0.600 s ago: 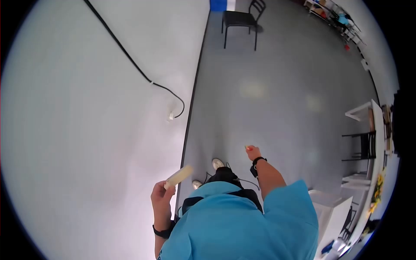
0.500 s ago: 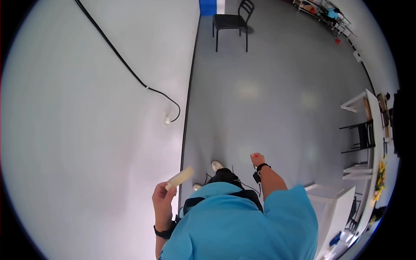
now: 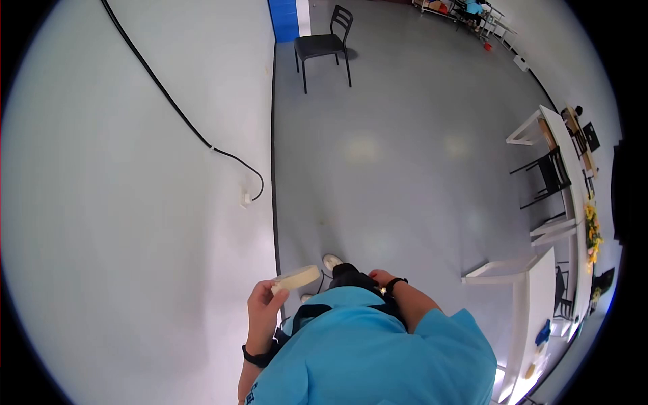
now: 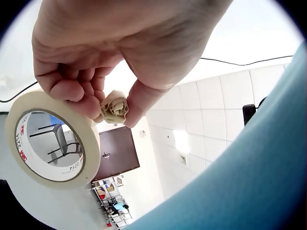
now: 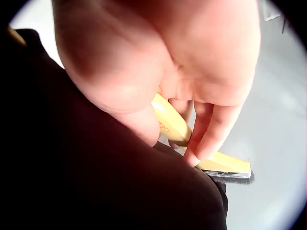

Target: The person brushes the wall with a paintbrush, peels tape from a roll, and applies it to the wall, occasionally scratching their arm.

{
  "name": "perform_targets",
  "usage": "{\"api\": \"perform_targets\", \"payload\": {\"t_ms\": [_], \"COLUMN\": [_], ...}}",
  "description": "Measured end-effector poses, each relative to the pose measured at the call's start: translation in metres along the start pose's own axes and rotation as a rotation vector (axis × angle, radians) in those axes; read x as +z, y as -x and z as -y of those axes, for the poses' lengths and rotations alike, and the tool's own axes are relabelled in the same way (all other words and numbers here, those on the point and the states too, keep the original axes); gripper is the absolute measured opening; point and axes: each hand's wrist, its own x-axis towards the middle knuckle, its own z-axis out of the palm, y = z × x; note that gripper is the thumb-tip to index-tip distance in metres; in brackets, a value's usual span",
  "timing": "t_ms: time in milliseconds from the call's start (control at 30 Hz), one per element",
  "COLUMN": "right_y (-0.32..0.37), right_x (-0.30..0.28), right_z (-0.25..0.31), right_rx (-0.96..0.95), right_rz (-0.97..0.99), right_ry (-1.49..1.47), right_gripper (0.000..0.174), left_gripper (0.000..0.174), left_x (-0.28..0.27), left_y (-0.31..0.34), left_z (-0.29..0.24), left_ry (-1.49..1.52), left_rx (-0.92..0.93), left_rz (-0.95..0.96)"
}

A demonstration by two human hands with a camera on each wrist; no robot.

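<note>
My left hand (image 3: 263,312) holds a roll of cream masking tape (image 3: 297,278) beside the wall. In the left wrist view the roll's broad ring (image 4: 92,146) hangs below the curled fingers, its printed core facing the camera. Thumb and fingertips pinch a crumpled wad of tape (image 4: 115,108) next to it. My right hand (image 3: 383,277) is down at the waist, close against the dark trousers. Its fingers curl round a yellow-handled tool (image 5: 175,122), whose far end shows a silvery strip and a dark, fuzzy lower edge; dark cloth covers part of the view.
A white wall (image 3: 148,223) runs along the left, with a black cable (image 3: 169,100) leading to a socket (image 3: 246,198). Ahead on the grey floor (image 3: 398,162) stands a black chair (image 3: 319,45). White tables (image 3: 533,304) line the right side, and a person sits far off at the back.
My right hand has come back from over the floor to the waist. The left hand has shifted slightly right and the tape roll lies flatter. The head view has turned right.
</note>
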Motion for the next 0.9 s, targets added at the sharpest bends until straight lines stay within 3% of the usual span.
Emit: {"api": "perform_targets", "payload": {"t_ms": [33,67,100,167,300,400,467,533,600,667,767,900], "right_y": [0.002,-0.004,-0.006,-0.011,-0.009,0.005,0.020,0.023,0.013,0.037,0.079,0.119], "right_x": [0.002,0.008,0.012,0.014,0.011,-0.007,-0.028,-0.048,-0.070,-0.089,-0.099,-0.097], "right_z": [0.000,-0.021,-0.026,-0.037,-0.039,-0.002,0.042,0.070,0.094,0.150,0.225,0.294], "right_rx": [-0.012,-0.250,-0.251,-0.114,-0.058,0.043,0.083,-0.122,-0.411,-0.559,-0.709,-0.978], "right_rz": [-0.025,-0.075,-0.076,-0.114,-0.041,-0.074,-0.328,-0.491,-0.550,-0.584,-0.597,-0.464], "right_ry": [0.016,0.158,0.157,0.051,-0.067,0.006,0.380,0.536,0.367,0.161,0.019,-0.067], "right_gripper": [0.033,0.029,0.029,0.030,0.027,0.022,0.020,0.018,0.016,0.016,0.019,0.021], "left_gripper": [0.018,0.018,0.018,0.017,0.016,0.015,0.015,0.014,0.014,0.019,0.018,0.017], "left_x": [0.001,0.001,0.001,0.002,-0.003,-0.005,-0.005,-0.001,-0.002,-0.007,-0.002,0.001], "left_y": [0.000,0.003,0.004,0.007,0.015,0.020,0.023,0.024,0.026,0.026,0.028,0.027], "left_z": [0.001,0.000,-0.001,-0.001,-0.001,0.000,-0.004,-0.005,-0.004,0.003,-0.003,-0.001], "left_ry": [-0.006,-0.013,-0.015,-0.005,-0.010,0.063,0.108,0.097,0.088,0.105,0.092,0.123], "left_rx": [0.011,0.021,0.022,0.002,-0.010,-0.019,-0.019,-0.002,0.014,0.003,-0.011,-0.014], "left_rz": [0.022,0.041,0.041,0.050,0.076,0.099,0.118,0.119,0.122,0.190,0.178,0.178]}}
